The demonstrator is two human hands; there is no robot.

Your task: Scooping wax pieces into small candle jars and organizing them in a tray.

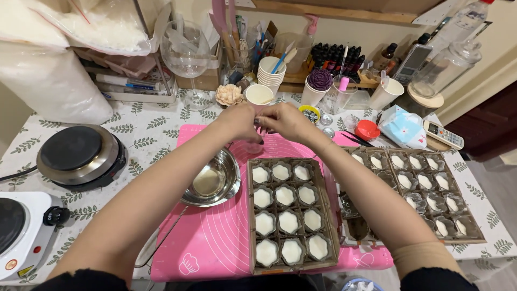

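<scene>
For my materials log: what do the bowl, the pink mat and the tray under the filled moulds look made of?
Bowl: polished metal, probably steel, going by its mirror-like rim. Pink mat: likely silicone, matte, flat, with printed circular guide lines. Tray: brown cardboard by the look, dull with raw edges and divider strips.

A table [156,126] under a white cloth printed with green leaf sprigs stands against a cream wall [355,29], a wooden shelf [328,9] running above its far edge, dark wood furniture [493,121] beyond the right edge, in soft even light
</scene>
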